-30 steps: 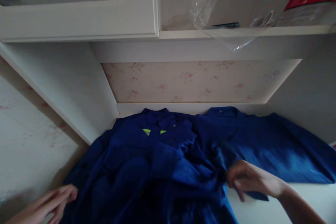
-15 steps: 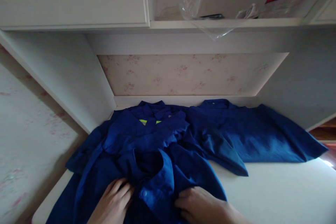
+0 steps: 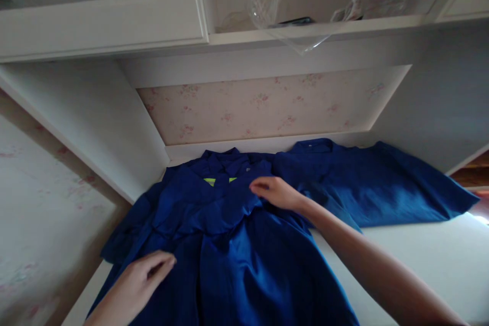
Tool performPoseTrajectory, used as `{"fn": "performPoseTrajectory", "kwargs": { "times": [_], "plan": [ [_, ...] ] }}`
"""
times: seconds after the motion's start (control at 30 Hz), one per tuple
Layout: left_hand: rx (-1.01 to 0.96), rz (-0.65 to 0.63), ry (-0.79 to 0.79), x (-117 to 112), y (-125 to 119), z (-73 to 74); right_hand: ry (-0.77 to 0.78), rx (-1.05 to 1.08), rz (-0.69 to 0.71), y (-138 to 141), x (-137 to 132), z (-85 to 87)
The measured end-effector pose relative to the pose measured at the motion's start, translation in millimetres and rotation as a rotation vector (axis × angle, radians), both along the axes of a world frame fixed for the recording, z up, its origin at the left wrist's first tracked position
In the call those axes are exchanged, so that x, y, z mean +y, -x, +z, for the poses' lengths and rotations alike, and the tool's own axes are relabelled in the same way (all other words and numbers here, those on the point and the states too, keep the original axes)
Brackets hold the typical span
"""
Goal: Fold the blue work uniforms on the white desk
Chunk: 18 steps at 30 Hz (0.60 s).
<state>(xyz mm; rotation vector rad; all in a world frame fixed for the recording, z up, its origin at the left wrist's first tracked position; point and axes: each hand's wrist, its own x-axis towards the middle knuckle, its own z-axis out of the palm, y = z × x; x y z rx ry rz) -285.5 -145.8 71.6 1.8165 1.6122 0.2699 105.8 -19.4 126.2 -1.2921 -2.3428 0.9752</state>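
The left hand (image 3: 147, 275) is low down, over the left side of the blue jacket (image 3: 267, 260). Its fingers are bent, and the thumb tip is close to the finger tips, with a dark gap behind them. I can't tell if they pinch any cloth.

The right hand (image 3: 273, 191) is higher up, at the right of the jacket's chest, near the yellow patches (image 3: 210, 182). Its fingers are curled in, with the tips close together at the cloth. I can't tell if they grip it or just touch it.

The jacket lies on the white table (image 3: 416, 265), bunched across the middle. A blue shirt (image 3: 367, 183) lies beside it, on the right.
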Motion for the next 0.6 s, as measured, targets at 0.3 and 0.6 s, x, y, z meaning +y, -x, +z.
{"fn": "performPoseTrajectory", "kwargs": {
  "times": [0.3, 0.6],
  "plan": [
    [0.370, 0.323, -0.494, 151, 22, -52.9, -0.085, -0.310, -0.437, 29, 164, -50.7],
    [0.494, 0.267, -0.578, 178, 30, -52.1, -0.270, -0.403, -0.427, 69, 220, -37.3]
  ]
}}
